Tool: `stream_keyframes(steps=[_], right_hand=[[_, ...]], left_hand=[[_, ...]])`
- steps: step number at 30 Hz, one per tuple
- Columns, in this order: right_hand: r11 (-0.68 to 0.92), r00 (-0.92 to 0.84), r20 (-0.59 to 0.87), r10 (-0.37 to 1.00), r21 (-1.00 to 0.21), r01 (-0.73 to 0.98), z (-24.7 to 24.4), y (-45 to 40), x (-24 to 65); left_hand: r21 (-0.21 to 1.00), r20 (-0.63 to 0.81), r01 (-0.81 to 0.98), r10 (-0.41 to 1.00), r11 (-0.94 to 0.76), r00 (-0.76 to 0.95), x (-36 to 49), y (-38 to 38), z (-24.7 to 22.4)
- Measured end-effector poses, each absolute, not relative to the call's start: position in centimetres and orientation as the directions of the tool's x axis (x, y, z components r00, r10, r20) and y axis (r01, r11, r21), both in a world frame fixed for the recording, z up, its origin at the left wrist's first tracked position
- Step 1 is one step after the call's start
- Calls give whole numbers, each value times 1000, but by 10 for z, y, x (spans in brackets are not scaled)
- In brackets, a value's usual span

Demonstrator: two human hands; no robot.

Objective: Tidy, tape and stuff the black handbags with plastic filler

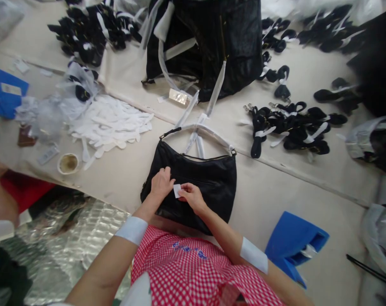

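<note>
A black handbag (208, 174) lies on the table in front of me, its handle wrapped in white material and pointing away. My left hand (162, 183) rests on the left part of the bag's front, fingers curled in; what they grip, if anything, is hidden. Close beside it, my right hand (193, 196) pinches a small white square (177, 191), like a paper slip or sticker, between thumb and fingers. The slip is just above the bag's front, near my left thumb; whether it touches the leather, I cannot tell.
White strips (113, 121) lie heaped at left near a small round tub (68, 163). Bundled black straps (291, 125) lie at right. Larger black bags (212, 46) stand behind. Blue holders (294, 246) sit at both sides. Another person's arm (1, 199) shows at far left.
</note>
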State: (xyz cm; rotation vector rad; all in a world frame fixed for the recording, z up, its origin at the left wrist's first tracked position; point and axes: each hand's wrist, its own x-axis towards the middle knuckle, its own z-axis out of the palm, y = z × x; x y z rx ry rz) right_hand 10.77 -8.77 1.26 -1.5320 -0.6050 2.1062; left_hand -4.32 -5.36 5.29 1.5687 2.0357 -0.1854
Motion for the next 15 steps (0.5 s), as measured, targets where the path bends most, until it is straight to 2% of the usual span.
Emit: stream_keyframes(steps=[2,7,15], right_hand=[[-795,-268,-752,602,-595,-117,12,-88,109],[-804,-261,-761,593,-575,-150,16,-87,110],[-841,-217,-817,534,-539,-44,17,-84,92]], left_hand=[[213,-528,938,840,272,-124,-39,-56,52],[298,-575,894,811,334,-111,-45,-46,53],[379,-772,677,619,630,-144,-79,-29,42]])
